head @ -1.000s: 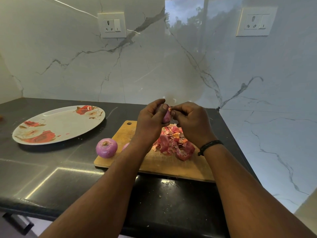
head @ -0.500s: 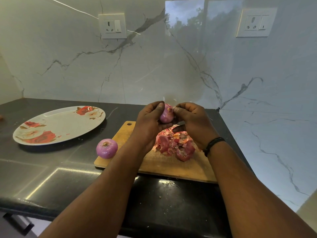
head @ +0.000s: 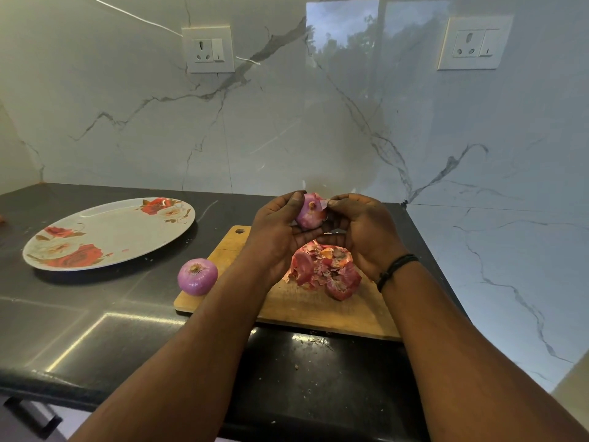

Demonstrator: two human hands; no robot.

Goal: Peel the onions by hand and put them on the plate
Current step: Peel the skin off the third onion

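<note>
Between your grips: onion [head: 308,214] cupped by left hand [head: 276,230] | right hand [head: 363,232] pinches skin flap [head: 322,204] | risk: flap tears short, onion slips onto peel pile [head: 325,269] below.

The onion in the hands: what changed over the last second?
The onion has turned in the left hand, showing more purple; the right hand now pinches a skin flap. Loose onion, peels and plate stayed put.

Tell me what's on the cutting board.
On the cutting board: a pile of onion skins and a peeled onion at its left edge. The hands and forearms cover part of the board.
</note>
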